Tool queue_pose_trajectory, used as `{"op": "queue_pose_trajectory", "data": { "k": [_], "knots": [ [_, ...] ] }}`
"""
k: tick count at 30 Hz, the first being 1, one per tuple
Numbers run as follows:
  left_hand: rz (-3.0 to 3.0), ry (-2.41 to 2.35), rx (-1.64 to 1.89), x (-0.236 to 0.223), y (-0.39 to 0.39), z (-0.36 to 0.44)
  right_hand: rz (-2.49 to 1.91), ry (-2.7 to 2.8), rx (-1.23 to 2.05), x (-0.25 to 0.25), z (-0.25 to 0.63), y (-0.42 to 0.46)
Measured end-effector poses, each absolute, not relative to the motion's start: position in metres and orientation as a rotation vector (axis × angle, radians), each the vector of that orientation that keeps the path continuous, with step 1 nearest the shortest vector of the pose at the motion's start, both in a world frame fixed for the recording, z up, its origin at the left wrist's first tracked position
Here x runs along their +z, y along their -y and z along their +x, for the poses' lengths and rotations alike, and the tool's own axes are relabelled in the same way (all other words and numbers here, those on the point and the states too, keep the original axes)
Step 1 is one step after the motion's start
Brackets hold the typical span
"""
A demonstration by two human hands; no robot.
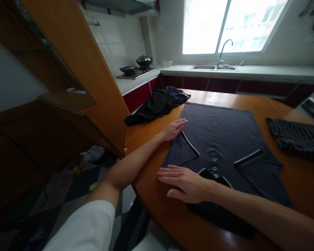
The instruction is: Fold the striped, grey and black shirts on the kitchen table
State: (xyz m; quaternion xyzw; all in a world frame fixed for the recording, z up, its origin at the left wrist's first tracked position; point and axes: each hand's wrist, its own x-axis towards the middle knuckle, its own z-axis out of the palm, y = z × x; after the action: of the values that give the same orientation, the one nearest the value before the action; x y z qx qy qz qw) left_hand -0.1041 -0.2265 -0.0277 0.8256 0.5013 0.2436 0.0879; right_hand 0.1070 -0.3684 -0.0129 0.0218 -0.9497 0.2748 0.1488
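Tabletop (262, 120) gap; shirt (222, 132), striped cloth (298, 136) either side

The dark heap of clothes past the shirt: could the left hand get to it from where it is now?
Probably yes. The left hand lies open at the edge of the grey shirt, and the dark heap is just beyond it, with only bare tabletop visible between them.

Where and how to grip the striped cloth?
I'd pinch the striped cloth at its left end, from the left, thumb on top, fingers under: it lies flat, looks folded, and that end shows whole while the right runs out of view.
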Motion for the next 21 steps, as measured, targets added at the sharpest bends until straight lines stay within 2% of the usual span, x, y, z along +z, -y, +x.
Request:
{"op": "queue_pose_trajectory", "data": {
  "k": [3,5,11,14,18,21],
  "knots": [
    [2.316,-1.552,1.119,-0.021,0.224,-0.123,-0.203,2.497,0.647,-0.016,0.104,0.366],
    [2.311,-1.551,1.129,-0.022,0.227,-0.13,-0.444,2.411,0.53,-0.021,0.102,0.363],
    [2.389,-1.616,0.333,-0.042,0.23,-0.135,-0.905,2.589,0.358,-0.041,0.099,0.358],
    [2.301,-1.822,0.197,-0.043,0.222,-0.141,-0.923,2.643,0.333,-0.043,0.099,0.359],
    [2.365,-1.941,0.403,-0.032,0.221,-0.136,-0.921,2.64,0.351,-0.041,0.099,0.359],
    [2.524,-1.671,0.631,-0.028,0.233,-0.115,-0.908,2.631,0.372,-0.039,0.099,0.359]
  ]
}}
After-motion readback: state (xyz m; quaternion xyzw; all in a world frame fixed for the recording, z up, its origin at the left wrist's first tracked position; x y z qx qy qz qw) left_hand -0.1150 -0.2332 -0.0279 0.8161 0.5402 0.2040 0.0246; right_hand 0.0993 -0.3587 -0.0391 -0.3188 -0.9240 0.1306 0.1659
